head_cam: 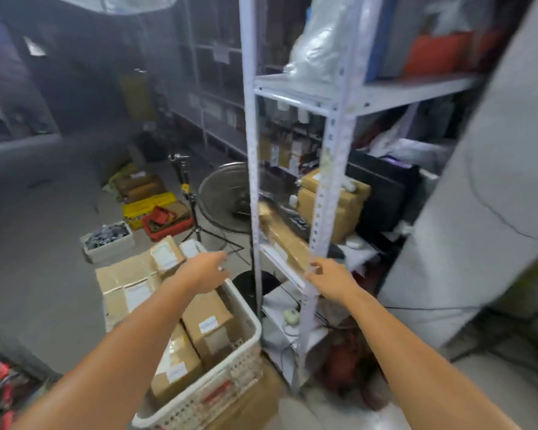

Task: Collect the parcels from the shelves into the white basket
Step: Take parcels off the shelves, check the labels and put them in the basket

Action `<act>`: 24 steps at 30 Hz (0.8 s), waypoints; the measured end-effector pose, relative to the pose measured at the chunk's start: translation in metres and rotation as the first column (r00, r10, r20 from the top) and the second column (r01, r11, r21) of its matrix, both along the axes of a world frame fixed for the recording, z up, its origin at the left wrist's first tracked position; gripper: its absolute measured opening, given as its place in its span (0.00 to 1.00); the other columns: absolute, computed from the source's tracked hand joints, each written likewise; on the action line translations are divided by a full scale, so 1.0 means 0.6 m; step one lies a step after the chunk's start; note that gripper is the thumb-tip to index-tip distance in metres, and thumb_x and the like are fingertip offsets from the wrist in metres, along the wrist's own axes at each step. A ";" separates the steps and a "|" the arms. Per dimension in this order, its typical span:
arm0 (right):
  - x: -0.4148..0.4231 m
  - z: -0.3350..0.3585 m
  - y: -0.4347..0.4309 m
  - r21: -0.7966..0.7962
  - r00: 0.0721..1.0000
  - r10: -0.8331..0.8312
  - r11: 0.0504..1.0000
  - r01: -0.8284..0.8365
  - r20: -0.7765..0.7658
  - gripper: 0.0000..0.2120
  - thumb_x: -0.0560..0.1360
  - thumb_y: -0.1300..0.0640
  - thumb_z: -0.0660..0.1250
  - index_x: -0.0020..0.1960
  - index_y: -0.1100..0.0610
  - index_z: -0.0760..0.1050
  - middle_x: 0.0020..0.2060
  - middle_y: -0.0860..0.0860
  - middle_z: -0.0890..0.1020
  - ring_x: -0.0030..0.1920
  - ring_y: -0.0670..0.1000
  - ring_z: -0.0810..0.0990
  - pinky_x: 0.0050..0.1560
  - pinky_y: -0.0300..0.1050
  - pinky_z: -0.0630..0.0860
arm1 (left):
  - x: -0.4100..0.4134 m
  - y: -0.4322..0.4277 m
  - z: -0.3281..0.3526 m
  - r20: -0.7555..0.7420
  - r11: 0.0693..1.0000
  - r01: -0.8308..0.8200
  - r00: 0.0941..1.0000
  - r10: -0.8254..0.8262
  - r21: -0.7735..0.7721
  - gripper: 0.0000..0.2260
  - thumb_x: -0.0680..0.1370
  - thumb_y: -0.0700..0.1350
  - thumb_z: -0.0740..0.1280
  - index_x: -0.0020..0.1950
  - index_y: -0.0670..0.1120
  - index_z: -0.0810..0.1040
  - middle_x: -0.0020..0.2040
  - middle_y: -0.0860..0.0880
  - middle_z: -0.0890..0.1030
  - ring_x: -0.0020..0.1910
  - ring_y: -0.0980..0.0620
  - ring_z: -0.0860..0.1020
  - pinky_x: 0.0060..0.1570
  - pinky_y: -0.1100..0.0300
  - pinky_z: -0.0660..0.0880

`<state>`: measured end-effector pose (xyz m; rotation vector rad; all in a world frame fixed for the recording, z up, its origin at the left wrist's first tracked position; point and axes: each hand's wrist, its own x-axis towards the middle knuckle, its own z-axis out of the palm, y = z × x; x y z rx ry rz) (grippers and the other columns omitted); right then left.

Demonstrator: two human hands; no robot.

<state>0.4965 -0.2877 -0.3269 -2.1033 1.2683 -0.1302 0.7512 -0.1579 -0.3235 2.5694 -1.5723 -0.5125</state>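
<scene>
The white basket (pixel 243 346) stands on the floor at lower centre, filled with several brown cardboard parcels (pixel 212 324) that carry white labels. My left hand (pixel 204 271) hovers over the basket's far end, fingers apart and holding nothing. My right hand (pixel 326 274) reaches to the white metal shelf unit (pixel 322 193), its fingertips at the near end of a long, flat brown parcel (pixel 283 234) lying on the middle shelf. Motion blur hides whether the fingers grip it. Behind the upright, a bigger brown parcel (pixel 351 206) sits on the same shelf.
A floor fan (pixel 225 197) and a tripod stand (pixel 188 193) stand left of the shelf. Yellow, red and white bins (pixel 109 240) lie on the concrete floor beyond the basket. A large white wrapped object (pixel 485 212) fills the right side. Cables run under the shelf.
</scene>
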 end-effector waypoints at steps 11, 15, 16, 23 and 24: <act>-0.483 0.039 -0.049 -0.116 0.831 -0.550 0.834 0.540 -0.081 0.22 0.77 0.46 0.65 0.69 0.53 0.72 0.63 0.54 0.78 0.62 0.56 0.76 0.61 0.46 0.72 | -0.428 -0.287 0.034 -0.033 0.827 0.555 0.828 -0.559 -0.087 0.18 0.79 0.53 0.62 0.67 0.52 0.71 0.61 0.47 0.78 0.59 0.44 0.76 0.57 0.53 0.73; -0.623 0.028 -0.015 -0.109 0.656 -0.748 0.663 0.740 -0.098 0.23 0.77 0.46 0.63 0.70 0.53 0.70 0.66 0.52 0.76 0.66 0.54 0.73 0.63 0.44 0.69 | -0.605 -0.391 0.029 -0.050 0.682 0.726 0.680 -0.731 -0.094 0.20 0.78 0.54 0.62 0.69 0.52 0.70 0.63 0.45 0.77 0.62 0.44 0.75 0.60 0.55 0.71; -0.652 0.024 0.002 -0.099 0.602 -0.792 0.610 0.786 -0.100 0.23 0.77 0.46 0.63 0.70 0.52 0.70 0.65 0.52 0.76 0.66 0.54 0.74 0.63 0.44 0.69 | -0.650 -0.408 0.027 -0.052 0.628 0.773 0.627 -0.778 -0.087 0.20 0.78 0.54 0.62 0.70 0.52 0.70 0.64 0.46 0.77 0.62 0.44 0.74 0.60 0.55 0.71; -0.818 0.027 0.198 -0.080 0.180 -0.977 0.189 0.979 -0.111 0.25 0.77 0.46 0.64 0.71 0.54 0.69 0.66 0.54 0.75 0.66 0.55 0.73 0.64 0.47 0.70 | -0.933 -0.392 0.030 -0.010 0.244 0.964 0.245 -0.970 -0.109 0.17 0.77 0.56 0.62 0.65 0.57 0.72 0.60 0.51 0.79 0.59 0.47 0.76 0.52 0.58 0.73; -0.831 0.027 0.229 -0.084 0.137 -0.984 0.147 0.986 -0.113 0.24 0.77 0.46 0.64 0.71 0.53 0.69 0.66 0.54 0.75 0.66 0.56 0.73 0.64 0.47 0.70 | -0.962 -0.379 0.032 -0.009 0.202 0.972 0.202 -0.979 -0.118 0.17 0.76 0.56 0.62 0.65 0.57 0.73 0.60 0.51 0.79 0.58 0.47 0.77 0.52 0.58 0.74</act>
